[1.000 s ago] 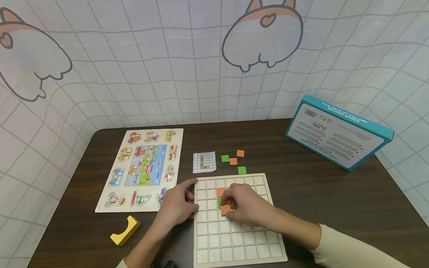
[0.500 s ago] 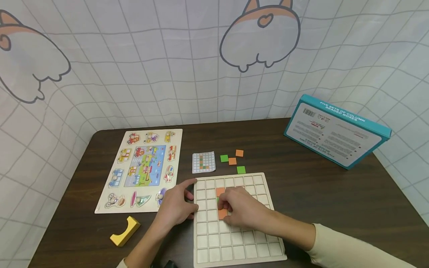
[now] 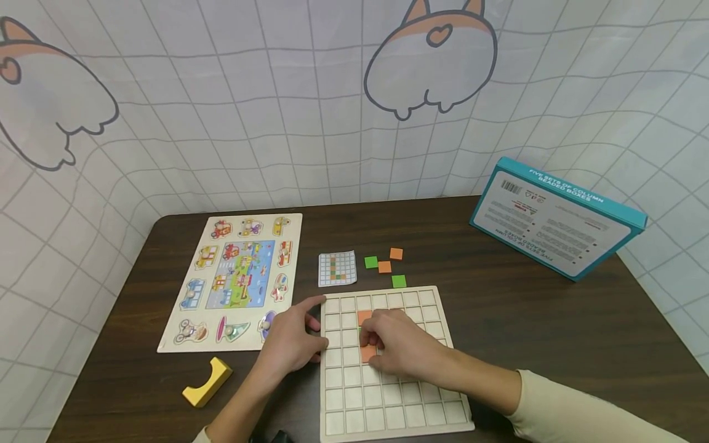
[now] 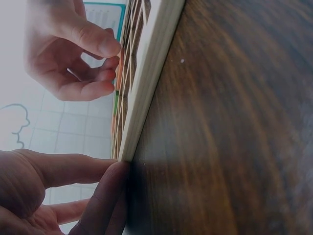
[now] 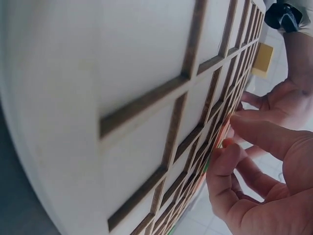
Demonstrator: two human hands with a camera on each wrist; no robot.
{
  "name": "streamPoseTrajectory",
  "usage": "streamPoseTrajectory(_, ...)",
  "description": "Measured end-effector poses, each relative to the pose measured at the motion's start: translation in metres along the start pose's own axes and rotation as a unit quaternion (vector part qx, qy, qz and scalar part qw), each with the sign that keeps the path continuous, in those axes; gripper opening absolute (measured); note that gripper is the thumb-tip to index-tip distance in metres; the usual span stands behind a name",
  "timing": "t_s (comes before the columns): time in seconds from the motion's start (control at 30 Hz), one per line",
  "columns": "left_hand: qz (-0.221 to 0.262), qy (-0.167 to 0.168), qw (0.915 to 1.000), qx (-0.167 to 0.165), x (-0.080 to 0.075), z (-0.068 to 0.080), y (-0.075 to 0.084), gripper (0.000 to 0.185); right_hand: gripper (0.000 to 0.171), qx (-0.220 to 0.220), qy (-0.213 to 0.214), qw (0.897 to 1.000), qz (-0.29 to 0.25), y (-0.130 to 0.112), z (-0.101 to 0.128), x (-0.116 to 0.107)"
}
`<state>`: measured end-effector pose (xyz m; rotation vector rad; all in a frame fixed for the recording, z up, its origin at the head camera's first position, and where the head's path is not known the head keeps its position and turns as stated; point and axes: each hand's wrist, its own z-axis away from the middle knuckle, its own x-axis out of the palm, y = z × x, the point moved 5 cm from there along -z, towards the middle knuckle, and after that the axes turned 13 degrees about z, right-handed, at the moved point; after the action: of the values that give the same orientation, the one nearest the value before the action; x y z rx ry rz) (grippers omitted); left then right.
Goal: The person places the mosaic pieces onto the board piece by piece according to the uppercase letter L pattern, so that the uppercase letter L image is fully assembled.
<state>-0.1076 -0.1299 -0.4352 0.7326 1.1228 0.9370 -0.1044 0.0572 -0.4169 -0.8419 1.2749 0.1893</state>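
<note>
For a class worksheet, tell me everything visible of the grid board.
The grid board looks wooden, pale and squarish, with thin ribs framing square cells. It lies flat on the dark table. One column shows orange and green tiles. The left hand touches the board's left edge; the right hand hides some cells.

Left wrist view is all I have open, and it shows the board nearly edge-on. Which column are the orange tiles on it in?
Observer: The head view shows both orange tiles in the third column of the board, counting from the person's left.
Operator: What lies just past the far edge?
Observer: A small card printed with a coloured grid.
Operator: Any loose tiles?
Observer: Four, right of the card: two loose green tiles and two loose orange tiles.
</note>
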Motion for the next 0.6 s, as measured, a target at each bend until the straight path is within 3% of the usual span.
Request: streamPoseTrajectory(0.6,-0.006,-0.001,1.0000,-0.003,0.000,0.000,-0.001,0.075,0.018,0.028,0.001,1.000,-0.008,0.008,-0.002,-0.014)
